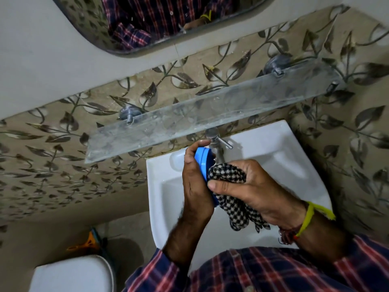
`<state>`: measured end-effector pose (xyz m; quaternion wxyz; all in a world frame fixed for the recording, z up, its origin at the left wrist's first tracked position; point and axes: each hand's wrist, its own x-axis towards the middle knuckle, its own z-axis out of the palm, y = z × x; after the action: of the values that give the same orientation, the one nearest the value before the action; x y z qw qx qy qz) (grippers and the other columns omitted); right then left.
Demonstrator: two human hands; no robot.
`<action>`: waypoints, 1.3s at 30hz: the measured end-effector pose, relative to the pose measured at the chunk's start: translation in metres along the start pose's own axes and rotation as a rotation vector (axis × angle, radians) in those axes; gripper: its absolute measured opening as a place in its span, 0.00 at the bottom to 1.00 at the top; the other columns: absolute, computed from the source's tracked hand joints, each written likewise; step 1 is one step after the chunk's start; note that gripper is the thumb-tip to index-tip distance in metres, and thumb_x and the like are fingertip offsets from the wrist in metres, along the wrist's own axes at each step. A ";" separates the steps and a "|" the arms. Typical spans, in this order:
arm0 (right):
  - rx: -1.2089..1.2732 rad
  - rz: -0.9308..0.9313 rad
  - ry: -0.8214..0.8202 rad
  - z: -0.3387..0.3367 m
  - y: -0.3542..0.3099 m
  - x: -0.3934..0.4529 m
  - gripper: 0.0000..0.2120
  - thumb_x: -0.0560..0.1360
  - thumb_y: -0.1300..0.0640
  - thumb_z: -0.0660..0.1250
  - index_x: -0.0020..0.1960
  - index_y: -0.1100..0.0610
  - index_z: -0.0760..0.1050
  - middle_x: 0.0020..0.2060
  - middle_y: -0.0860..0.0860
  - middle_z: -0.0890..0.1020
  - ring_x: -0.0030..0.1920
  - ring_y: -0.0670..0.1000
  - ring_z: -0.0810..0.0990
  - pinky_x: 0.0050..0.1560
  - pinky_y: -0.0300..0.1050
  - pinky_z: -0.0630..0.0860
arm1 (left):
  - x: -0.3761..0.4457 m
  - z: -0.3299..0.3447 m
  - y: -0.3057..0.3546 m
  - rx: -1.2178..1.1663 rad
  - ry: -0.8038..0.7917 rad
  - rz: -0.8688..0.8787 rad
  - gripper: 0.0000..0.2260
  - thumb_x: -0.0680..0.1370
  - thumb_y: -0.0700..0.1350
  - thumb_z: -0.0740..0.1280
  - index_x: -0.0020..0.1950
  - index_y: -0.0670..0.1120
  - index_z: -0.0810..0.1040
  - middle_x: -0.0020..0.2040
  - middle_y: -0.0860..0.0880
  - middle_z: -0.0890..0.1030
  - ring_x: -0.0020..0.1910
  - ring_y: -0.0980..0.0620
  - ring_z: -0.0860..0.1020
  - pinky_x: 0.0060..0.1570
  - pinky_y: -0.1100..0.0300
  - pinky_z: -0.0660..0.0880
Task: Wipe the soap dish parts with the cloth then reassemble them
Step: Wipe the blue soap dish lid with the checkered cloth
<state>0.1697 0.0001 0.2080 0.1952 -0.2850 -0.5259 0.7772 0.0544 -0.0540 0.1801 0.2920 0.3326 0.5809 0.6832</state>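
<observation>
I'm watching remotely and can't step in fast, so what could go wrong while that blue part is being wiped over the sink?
The left hand holds the blue soap dish part on edge above the sink; pressure from the cloth in the right hand could slip it into the basin. The tap sits close behind, so the part could knock it.

The soap dish part [201, 160] is bright blue. The cloth [231, 175] pressed against it has a black-and-cream houndstooth check. The basin [273, 152] is plain white. The sleeves [273, 270] are plaid, dark navy crossed with red. A yellow thread band [307, 218] circles the right wrist. The wall tiles [63, 165] are beige, with dark brown leaves.
</observation>
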 end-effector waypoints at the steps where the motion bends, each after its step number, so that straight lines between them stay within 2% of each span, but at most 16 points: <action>1: -0.019 -0.010 0.018 0.001 0.001 0.000 0.05 0.73 0.65 0.74 0.47 0.66 0.81 0.35 0.58 0.83 0.36 0.52 0.83 0.35 0.43 0.80 | 0.002 0.001 0.002 0.006 0.001 -0.033 0.34 0.76 0.72 0.55 0.60 0.43 0.74 0.47 0.53 0.80 0.45 0.53 0.78 0.48 0.57 0.74; 5: -0.081 -0.079 0.149 0.006 0.004 0.000 0.03 0.74 0.65 0.73 0.46 0.65 0.81 0.39 0.65 0.84 0.37 0.55 0.83 0.37 0.51 0.83 | 0.004 0.003 0.004 -0.033 -0.057 -0.234 0.42 0.65 0.80 0.54 0.62 0.47 0.75 0.46 0.49 0.80 0.43 0.54 0.80 0.45 0.63 0.78; 8: -0.014 -0.064 0.207 0.010 0.002 0.003 0.03 0.74 0.64 0.72 0.47 0.64 0.82 0.40 0.65 0.85 0.37 0.54 0.84 0.39 0.52 0.83 | -0.006 0.003 0.003 -0.050 -0.131 -0.340 0.35 0.70 0.71 0.45 0.70 0.58 0.71 0.58 0.47 0.84 0.54 0.52 0.83 0.52 0.61 0.80; 10: 0.027 -0.023 0.203 0.008 0.002 0.005 0.04 0.74 0.64 0.72 0.48 0.64 0.82 0.39 0.62 0.85 0.38 0.53 0.84 0.39 0.51 0.83 | -0.013 0.005 0.004 -0.014 -0.131 -0.348 0.29 0.74 0.67 0.44 0.70 0.62 0.70 0.60 0.47 0.84 0.59 0.51 0.82 0.57 0.56 0.80; 12: 0.027 0.021 0.167 0.005 0.005 0.004 0.04 0.74 0.64 0.73 0.47 0.65 0.81 0.36 0.57 0.84 0.36 0.52 0.83 0.37 0.47 0.82 | -0.011 0.005 0.003 0.004 -0.089 -0.336 0.28 0.76 0.67 0.46 0.69 0.61 0.73 0.58 0.48 0.85 0.58 0.51 0.83 0.59 0.52 0.79; 14: -0.003 0.051 0.080 0.004 0.008 0.000 0.05 0.74 0.63 0.73 0.47 0.66 0.81 0.34 0.56 0.83 0.35 0.51 0.82 0.35 0.44 0.80 | -0.002 0.001 0.007 -0.001 -0.019 -0.353 0.30 0.78 0.67 0.46 0.69 0.55 0.75 0.50 0.50 0.86 0.48 0.52 0.84 0.50 0.55 0.80; 17: -0.055 0.053 -0.019 0.000 0.011 -0.007 0.05 0.75 0.63 0.74 0.48 0.65 0.81 0.36 0.59 0.83 0.34 0.53 0.81 0.35 0.45 0.79 | 0.007 -0.002 0.016 -0.015 0.058 -0.427 0.27 0.78 0.68 0.49 0.55 0.57 0.83 0.41 0.47 0.82 0.38 0.50 0.80 0.39 0.56 0.77; 19: -0.133 0.008 -0.060 -0.005 0.011 -0.007 0.03 0.74 0.62 0.74 0.45 0.62 0.82 0.34 0.57 0.83 0.34 0.51 0.81 0.35 0.43 0.78 | 0.005 0.001 0.018 -0.012 0.097 -0.472 0.26 0.76 0.70 0.52 0.43 0.58 0.85 0.39 0.47 0.82 0.36 0.51 0.80 0.38 0.56 0.77; 22: -0.245 -0.055 -0.113 -0.007 0.010 -0.009 0.05 0.73 0.63 0.76 0.41 0.61 0.80 0.31 0.52 0.82 0.32 0.47 0.79 0.34 0.39 0.75 | 0.003 0.005 0.019 -0.061 0.112 -0.500 0.25 0.77 0.68 0.54 0.38 0.58 0.86 0.40 0.44 0.82 0.36 0.49 0.80 0.41 0.56 0.77; 28: -0.679 -0.256 -0.006 -0.002 0.017 -0.006 0.10 0.73 0.54 0.75 0.38 0.57 0.77 0.31 0.53 0.78 0.29 0.48 0.77 0.30 0.49 0.76 | 0.007 -0.001 0.022 -0.087 0.099 -0.553 0.33 0.72 0.73 0.57 0.49 0.44 0.82 0.42 0.40 0.79 0.38 0.46 0.78 0.43 0.53 0.75; 31: -0.489 -0.200 -0.001 -0.001 0.014 -0.008 0.09 0.74 0.57 0.75 0.40 0.61 0.78 0.30 0.56 0.80 0.28 0.49 0.78 0.29 0.48 0.76 | 0.009 -0.007 0.021 -0.043 -0.062 -0.604 0.39 0.72 0.76 0.49 0.61 0.48 0.80 0.50 0.43 0.82 0.46 0.46 0.82 0.48 0.51 0.77; 33: -0.237 -0.085 0.060 -0.008 0.009 -0.005 0.06 0.74 0.61 0.75 0.41 0.62 0.80 0.29 0.55 0.81 0.29 0.49 0.79 0.29 0.43 0.75 | -0.002 -0.014 0.013 0.149 -0.107 -0.432 0.33 0.76 0.73 0.43 0.73 0.60 0.67 0.66 0.45 0.79 0.58 0.50 0.82 0.59 0.47 0.77; 34: -0.122 -0.029 0.097 -0.013 0.007 -0.003 0.06 0.73 0.62 0.76 0.41 0.62 0.80 0.29 0.55 0.80 0.30 0.49 0.79 0.30 0.41 0.75 | -0.011 -0.019 0.010 0.300 -0.141 -0.235 0.30 0.77 0.72 0.44 0.77 0.62 0.58 0.74 0.46 0.71 0.68 0.50 0.76 0.66 0.44 0.73; 36: 0.054 0.092 0.093 -0.024 0.002 0.001 0.10 0.70 0.60 0.77 0.44 0.67 0.81 0.35 0.60 0.80 0.36 0.55 0.78 0.36 0.42 0.73 | -0.026 -0.033 -0.009 0.650 -0.339 0.169 0.36 0.79 0.69 0.51 0.81 0.54 0.48 0.82 0.47 0.53 0.80 0.45 0.58 0.74 0.40 0.61; 38: 0.194 0.218 0.031 -0.029 -0.005 0.005 0.06 0.68 0.61 0.76 0.41 0.64 0.83 0.35 0.60 0.80 0.35 0.55 0.78 0.36 0.41 0.74 | -0.029 -0.044 -0.026 0.847 -0.447 0.501 0.38 0.79 0.67 0.54 0.82 0.49 0.46 0.83 0.46 0.48 0.81 0.42 0.51 0.75 0.37 0.56; 39: 0.249 0.255 -0.001 -0.030 -0.007 0.006 0.03 0.68 0.62 0.75 0.38 0.61 0.84 0.33 0.57 0.81 0.30 0.53 0.79 0.31 0.39 0.74 | -0.025 -0.045 -0.029 0.870 -0.450 0.576 0.37 0.80 0.67 0.54 0.81 0.48 0.47 0.82 0.46 0.50 0.81 0.42 0.51 0.75 0.35 0.56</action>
<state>0.1846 0.0273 0.2042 0.1288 -0.3226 -0.3851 0.8550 0.0347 -0.0960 0.1440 0.0466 0.7047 0.6181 0.3452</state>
